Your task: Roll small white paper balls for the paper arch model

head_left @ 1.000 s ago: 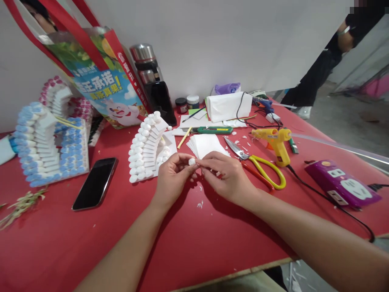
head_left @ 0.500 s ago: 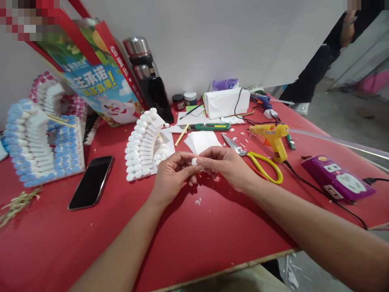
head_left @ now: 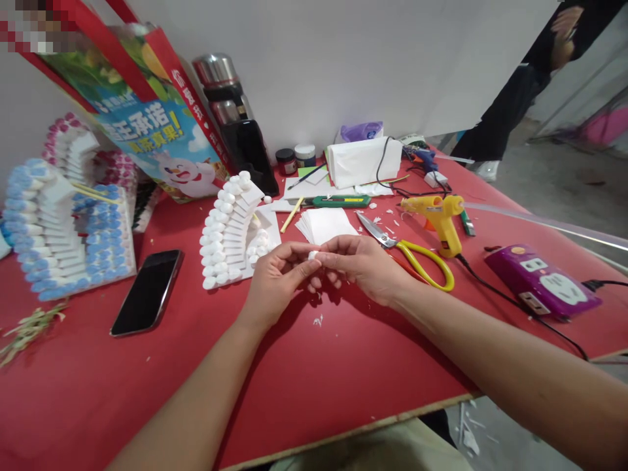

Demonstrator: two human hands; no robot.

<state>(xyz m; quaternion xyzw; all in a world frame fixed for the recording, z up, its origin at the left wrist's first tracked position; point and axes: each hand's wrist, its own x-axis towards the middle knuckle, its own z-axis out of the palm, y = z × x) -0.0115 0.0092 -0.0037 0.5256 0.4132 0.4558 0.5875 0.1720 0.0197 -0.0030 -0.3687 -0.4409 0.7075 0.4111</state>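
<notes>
Both my hands meet over the red table [head_left: 304, 373], pinching one small white rolled paper piece [head_left: 313, 255] between their fingertips. My left hand [head_left: 277, 281] closes on it from the left, my right hand [head_left: 363, 265] from the right. Just left of them stands a white curved staircase model [head_left: 233, 229] edged with similar white rolls. A stack of white paper squares [head_left: 326, 224] lies right behind my hands.
Yellow-handled scissors [head_left: 417, 258], a yellow glue gun [head_left: 439, 222] with its cord and a purple power strip [head_left: 542, 281] lie to the right. A black phone [head_left: 147, 291], a blue model [head_left: 63, 229], a printed bag [head_left: 147, 124] and a flask [head_left: 235, 118] stand left. A person stands far right.
My hands keep hold of the small white piece and have barely shifted; the fingers turn it slightly. The view has drifted a little.
</notes>
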